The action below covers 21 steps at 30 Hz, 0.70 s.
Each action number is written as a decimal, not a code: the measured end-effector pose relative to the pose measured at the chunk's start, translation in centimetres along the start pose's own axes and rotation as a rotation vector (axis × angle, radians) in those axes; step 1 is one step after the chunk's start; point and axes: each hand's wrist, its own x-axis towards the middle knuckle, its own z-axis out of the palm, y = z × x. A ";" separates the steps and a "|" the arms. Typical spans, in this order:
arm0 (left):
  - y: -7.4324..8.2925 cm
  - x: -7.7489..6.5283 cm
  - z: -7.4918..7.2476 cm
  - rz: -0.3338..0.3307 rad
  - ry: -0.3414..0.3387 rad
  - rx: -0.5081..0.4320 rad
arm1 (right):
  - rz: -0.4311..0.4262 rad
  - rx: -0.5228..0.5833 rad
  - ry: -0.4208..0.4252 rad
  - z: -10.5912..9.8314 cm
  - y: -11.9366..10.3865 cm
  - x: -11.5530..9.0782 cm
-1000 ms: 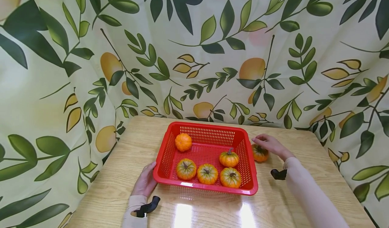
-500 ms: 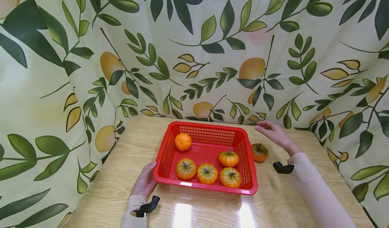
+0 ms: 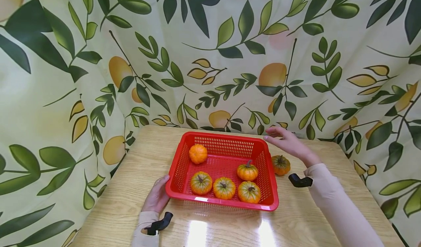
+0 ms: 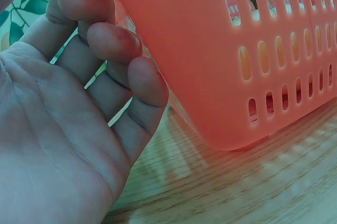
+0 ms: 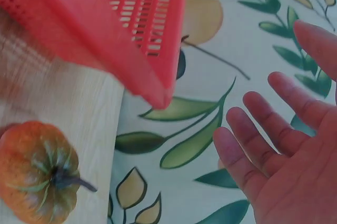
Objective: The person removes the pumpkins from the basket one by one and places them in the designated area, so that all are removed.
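Note:
My left hand [image 3: 157,196] holds the front left corner of a red plastic basket [image 3: 222,202]. In the left wrist view its curled fingertips [image 4: 147,81] lie against the basket's outer wall [image 4: 195,50]. Inside the basket are several small pumpkins, among them an all-orange one [image 3: 198,154] at the back left and a stemmed one [image 3: 247,171] at the right. My right hand [image 3: 289,143] hovers near the back right corner with nothing in it, its fingers spread apart in the right wrist view. A green-and-orange pumpkin [image 3: 281,165] sits on the table outside the basket's right wall.
The wooden table [image 3: 131,174] meets a leaf-and-fruit patterned cloth [image 3: 230,75] that hangs at the back and both sides. Black wrist mounts [image 3: 300,181] stick out from both sleeves.
My right hand has lifted off the pumpkin outside the basket and moved back, then left toward the basket's corner. That pumpkin stays in place. The left hand and the basket have not moved.

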 end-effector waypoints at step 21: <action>0.0 0.0 0.1 -0.007 0.029 0.018 | -0.046 -0.010 -0.201 3.3 -2.7 1.2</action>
